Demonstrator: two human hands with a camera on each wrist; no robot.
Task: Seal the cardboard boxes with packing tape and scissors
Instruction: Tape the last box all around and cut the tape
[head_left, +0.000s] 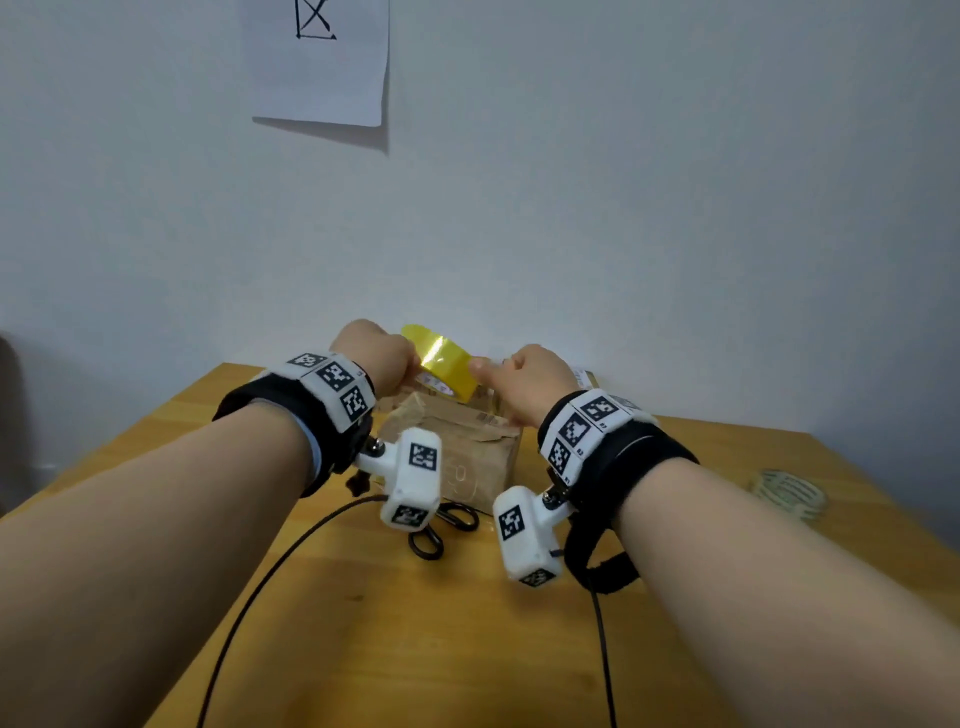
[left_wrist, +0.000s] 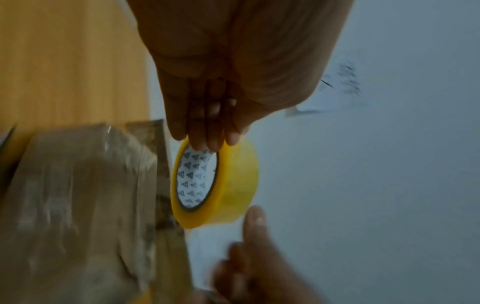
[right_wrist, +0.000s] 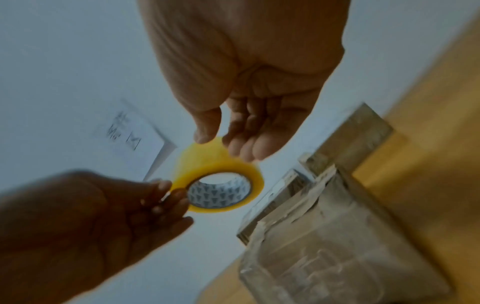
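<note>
A yellow packing tape roll (head_left: 448, 365) is held up in the air over a brown cardboard box (head_left: 467, 457) whose top shows wrinkled old tape. My left hand (head_left: 387, 358) grips the roll from the left, fingers hooked into its printed core (left_wrist: 197, 176). From the right, my right hand (head_left: 496, 370) pinches the roll's outer face between thumb and fingers (right_wrist: 244, 148). Black-handled scissors (head_left: 441, 527) lie on the table just in front of the box, partly hidden by the left wrist camera.
The wooden table (head_left: 363, 623) stands against a white wall with a paper sheet (head_left: 319, 62) pinned up. A second box (right_wrist: 358, 131) sits behind the first. A clear tape roll (head_left: 789, 493) lies at the right edge. Black cables (head_left: 249, 597) cross the near tabletop.
</note>
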